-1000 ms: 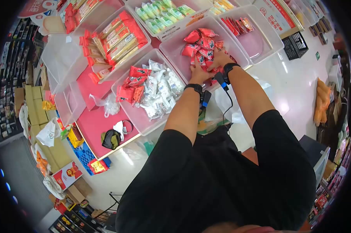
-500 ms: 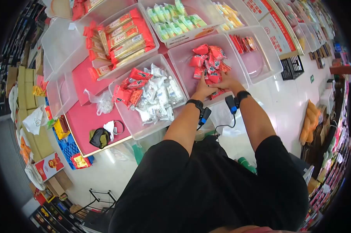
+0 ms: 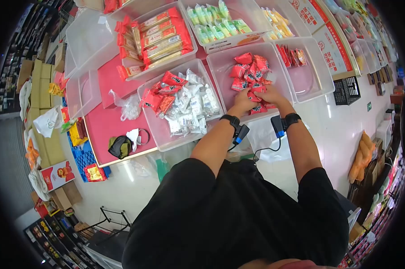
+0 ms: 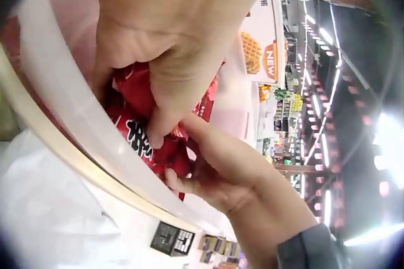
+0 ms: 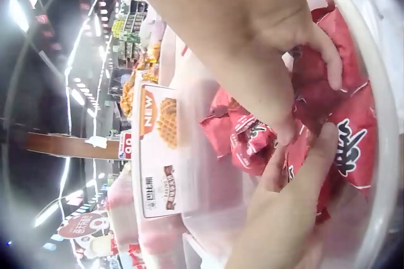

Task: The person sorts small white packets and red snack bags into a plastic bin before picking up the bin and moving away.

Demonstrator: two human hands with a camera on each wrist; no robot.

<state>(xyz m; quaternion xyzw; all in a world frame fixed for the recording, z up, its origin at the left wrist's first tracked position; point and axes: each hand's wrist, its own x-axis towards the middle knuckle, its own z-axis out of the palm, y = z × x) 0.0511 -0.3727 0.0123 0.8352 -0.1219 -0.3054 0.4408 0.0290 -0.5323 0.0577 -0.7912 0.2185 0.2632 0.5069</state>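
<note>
Red snack packets (image 3: 256, 69) with black and white lettering lie heaped in a clear plastic bin (image 3: 220, 71). At the bin's near side, both hands are down among them. My left hand (image 3: 243, 102) holds packets between thumb and fingers; in the right wrist view its thumb lies beside a lettered red packet (image 5: 353, 136). Facing it, my right hand (image 3: 274, 96) grips packets from the other side, fingers bent over them. The left wrist view shows the two hands' fingertips close together on a red packet (image 4: 136, 92). The hands hide part of the pile.
To the left, another bin (image 3: 166, 143) holds white packets (image 3: 195, 105) and some red ones (image 3: 166, 92). Behind stand bins of long gold-and-red packs (image 3: 166, 36) and green packs (image 3: 218, 22). A bin (image 3: 308, 92) with a few red packets adjoins on the right.
The hands have moved within the bin to its near side, and their fingers have drawn in around the near packets. The head view has shifted a little.
</note>
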